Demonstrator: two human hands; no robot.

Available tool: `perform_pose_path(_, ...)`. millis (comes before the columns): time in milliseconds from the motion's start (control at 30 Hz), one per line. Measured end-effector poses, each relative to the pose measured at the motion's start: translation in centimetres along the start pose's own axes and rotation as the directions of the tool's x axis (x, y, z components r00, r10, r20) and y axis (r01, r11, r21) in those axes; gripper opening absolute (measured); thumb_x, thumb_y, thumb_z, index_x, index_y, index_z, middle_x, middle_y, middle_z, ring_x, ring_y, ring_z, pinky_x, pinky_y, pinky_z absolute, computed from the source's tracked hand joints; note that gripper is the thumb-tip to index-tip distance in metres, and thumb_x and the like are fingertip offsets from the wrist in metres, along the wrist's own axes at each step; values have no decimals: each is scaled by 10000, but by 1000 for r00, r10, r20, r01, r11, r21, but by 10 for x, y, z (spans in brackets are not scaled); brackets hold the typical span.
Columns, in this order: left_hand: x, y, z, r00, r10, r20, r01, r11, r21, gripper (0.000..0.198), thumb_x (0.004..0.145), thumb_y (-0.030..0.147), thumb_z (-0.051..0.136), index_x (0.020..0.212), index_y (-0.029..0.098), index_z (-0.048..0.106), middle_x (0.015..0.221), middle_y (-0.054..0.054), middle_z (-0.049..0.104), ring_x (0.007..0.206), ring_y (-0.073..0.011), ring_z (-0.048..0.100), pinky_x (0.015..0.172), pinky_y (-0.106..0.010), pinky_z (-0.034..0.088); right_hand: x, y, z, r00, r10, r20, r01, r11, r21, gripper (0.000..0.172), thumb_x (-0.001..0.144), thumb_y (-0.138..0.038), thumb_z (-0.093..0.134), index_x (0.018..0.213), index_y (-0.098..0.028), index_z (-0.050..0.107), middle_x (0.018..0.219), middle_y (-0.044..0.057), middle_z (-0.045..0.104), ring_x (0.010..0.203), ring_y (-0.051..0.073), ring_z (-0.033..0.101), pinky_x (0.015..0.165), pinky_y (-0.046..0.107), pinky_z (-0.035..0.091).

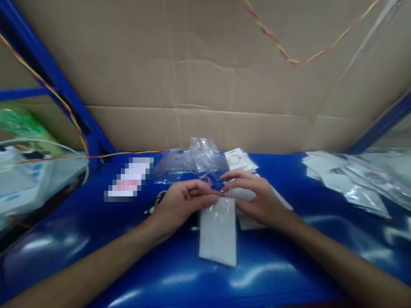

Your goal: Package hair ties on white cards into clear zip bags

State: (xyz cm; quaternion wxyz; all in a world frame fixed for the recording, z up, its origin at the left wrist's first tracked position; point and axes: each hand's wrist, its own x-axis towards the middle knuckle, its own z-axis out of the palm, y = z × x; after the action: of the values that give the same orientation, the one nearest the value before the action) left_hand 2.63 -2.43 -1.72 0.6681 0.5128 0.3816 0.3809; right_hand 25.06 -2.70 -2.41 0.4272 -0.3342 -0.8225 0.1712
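Observation:
A clear plastic bag [218, 233] with a white card inside hangs tilted just above the blue surface. My left hand [180, 201] pinches its top edge between thumb and bent fingers. At the upper right corner of the bag is my right hand [261, 199], its fingers spread and curved, the fingertips close to the left ones. Whether they touch the bag's edge is blurred. White cards [253, 222] lie partly hidden under my right hand. A small orange-red loop [205, 179] shows just beyond my fingertips.
Empty clear bags [192, 160] lie at the back, beside a carded bracelet [236, 160]. Several bagged cards [346, 179] are piled at right. A pixelated white-and-pink item [130, 177] lies left. A dark-and-yellow item [158, 202] sits behind my left wrist. Cardboard [205, 85] stands behind.

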Motion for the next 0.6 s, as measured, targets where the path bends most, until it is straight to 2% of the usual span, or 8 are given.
perform_pose_path(67, 0, 1, -1, 999, 26, -29, -26, 999, -24, 242, 731, 259, 892, 796, 160, 681, 870, -33, 790, 769, -149, 707, 722, -234, 524, 0, -1, -2, 1000, 8, -25, -9, 1000, -25, 120, 877, -180, 710, 989, -208, 742, 1198, 104, 708, 1118, 257, 671, 976, 405, 521)
perform_pose_path(133, 0, 3, -4, 997, 47, -67, -50, 998, -44, 261, 737, 270, 886, 806, 168, 656, 807, -7, 758, 698, -128, 680, 656, -215, 510, 1, -2, -6, 999, 26, -21, -26, 999, -48, 105, 867, -179, 708, 966, -212, 725, 1102, 83, 724, 1039, 245, 675, 925, 391, 521)
perform_pose_path(233, 0, 7, -8, 993, 50, -111, -58, 996, -66, 290, 746, 293, 874, 835, 180, 623, 764, 9, 724, 615, -122, 645, 568, -207, 486, 3, -4, -12, 981, 32, 189, -22, 998, -57, 52, 857, -241, 746, 903, -217, 740, 862, 28, 737, 806, 194, 670, 785, 333, 499)
perform_pose_path(333, 1, 9, -9, 991, 44, -129, -54, 996, -78, 311, 752, 304, 870, 872, 194, 606, 718, 32, 690, 572, -114, 617, 531, -198, 468, 3, -4, -13, 910, 29, 413, 17, 994, -108, 207, 822, -399, 816, 919, -221, 779, 788, 13, 729, 748, 184, 655, 765, 330, 452)
perform_pose_path(400, 2, 8, -7, 988, 52, -144, -63, 996, -70, 308, 760, 307, 866, 881, 199, 604, 703, 44, 668, 559, -106, 601, 527, -193, 460, 2, -3, -10, 874, 25, 486, 56, 987, -152, 231, 825, -428, 816, 931, -224, 787, 837, 22, 740, 798, 198, 661, 795, 341, 437)
perform_pose_path(467, 3, 7, -6, 987, 61, -146, -68, 997, -39, 302, 773, 322, 856, 891, 201, 606, 709, 46, 657, 554, -104, 591, 515, -191, 444, 0, -2, -5, 843, 18, 538, 90, 981, -174, 153, 882, -369, 770, 909, -220, 786, 878, 29, 748, 829, 199, 666, 809, 342, 431)
perform_pose_path(600, 5, 5, -5, 987, 94, -129, -91, 995, 34, 306, 775, 351, 849, 872, 197, 603, 710, 50, 635, 543, -96, 557, 494, -182, 412, -1, -4, 0, 824, 10, 566, 141, 965, -222, 94, 871, -279, 775, 837, -191, 775, 859, 46, 741, 818, 206, 660, 802, 344, 429)
